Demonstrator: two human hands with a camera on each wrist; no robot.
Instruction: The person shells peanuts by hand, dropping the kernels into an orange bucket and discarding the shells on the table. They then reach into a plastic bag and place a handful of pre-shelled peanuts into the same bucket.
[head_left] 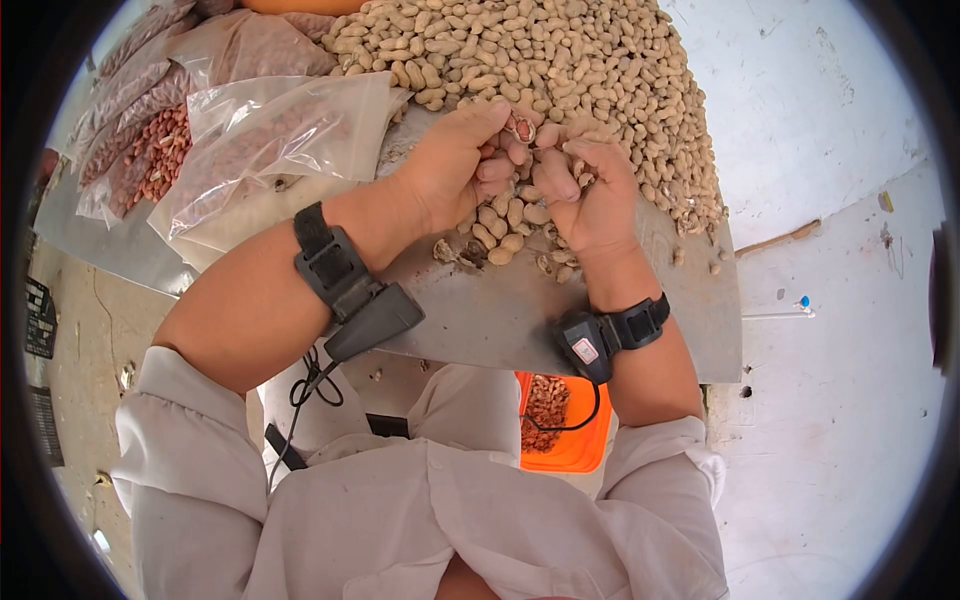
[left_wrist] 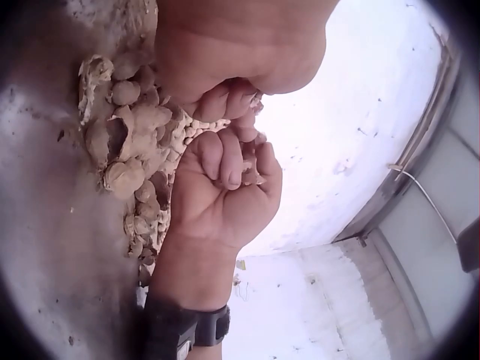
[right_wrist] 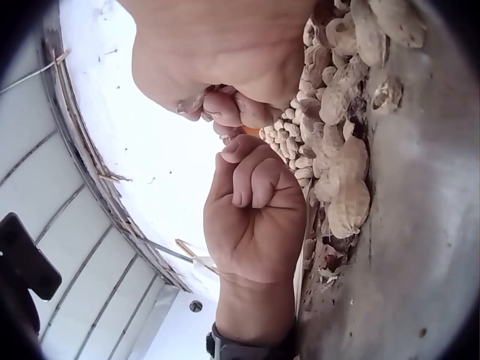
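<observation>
In the head view my left hand point(head_left: 450, 160) pinches a split peanut point(head_left: 522, 128), its reddish kernel showing inside the pale shell. Close beside it my right hand point(head_left: 600, 195) has its fingers curled and its thumb against a piece of peanut shell point(right_wrist: 195, 101), mostly hidden by the fingers. Both hands meet over the near edge of a big heap of unshelled peanuts point(head_left: 540, 50). Under them on the metal tabletop point(head_left: 470, 320) lie loose peanuts point(head_left: 492, 228) and broken shells point(head_left: 460, 252). The left wrist view shows the right hand's fingers folded toward its palm.
Clear plastic bags point(head_left: 290, 130) stand at the left of the table, with red shelled kernels point(head_left: 165, 150) beside them. Below the table edge, near the lap, is an orange container point(head_left: 575, 462) with reddish kernels in it. A white wall point(head_left: 830, 420) runs along the right.
</observation>
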